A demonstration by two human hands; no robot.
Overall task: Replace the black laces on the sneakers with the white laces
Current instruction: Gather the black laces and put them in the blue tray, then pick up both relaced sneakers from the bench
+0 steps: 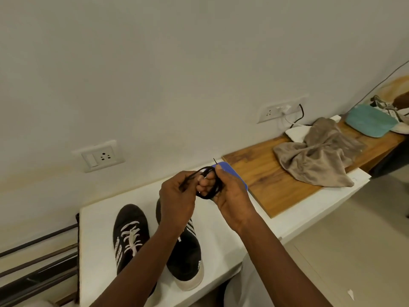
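You hold the black lace [208,192] in the air between both hands, above the far part of the bench [99,251], and the next move turns on how that lace sits. It is wound in a small coil round the curled fingers of your right hand [230,196], with the thumb clamped on top and one thin tip sticking up past it. From the coil a short strand runs across to your left hand [177,200], which pinches it between thumb and fingers. So the coil hangs roughly top to bottom on the right hand, the free strand lies crosswise to its left, and the two hands are just beside each other

Both sneakers stand on the bench below the hands and nearer to you, toes pointing away. The left sneaker [130,231] wears white laces [131,238]; the right sneaker [186,262] is partly hidden by your left forearm, with only a bit of white showing, so you cannot tell whether it is fully laced

This looks like tidying the removed lace. Your right hand is the nearer one to the blue thing [230,171] just behind it and to the wooden board [265,178] beyond, so setting the coil down probably falls to that side. Slide it off gently, since it may spring loose
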